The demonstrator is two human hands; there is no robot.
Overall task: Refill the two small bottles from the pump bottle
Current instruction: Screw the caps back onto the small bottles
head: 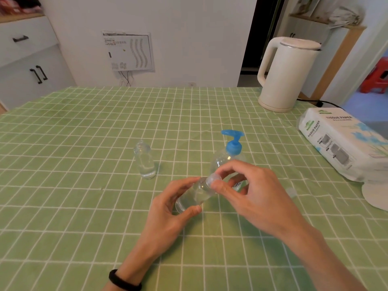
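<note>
My left hand grips a small clear bottle, tilted with its neck pointing up and right. The thumb and fingers of my right hand pinch the clear cap at that bottle's neck. A second small clear bottle stands upright with no cap, a little liquid at its bottom, to the left on the green checked cloth. The pump bottle, clear with a blue pump head, stands just behind my right hand, its lower part hidden by my fingers.
A white electric kettle stands at the back right with its black cord running right. A tissue paper pack lies at the right edge. A small clear cap lies on the cloth right of my hand. A white plate edge shows far right.
</note>
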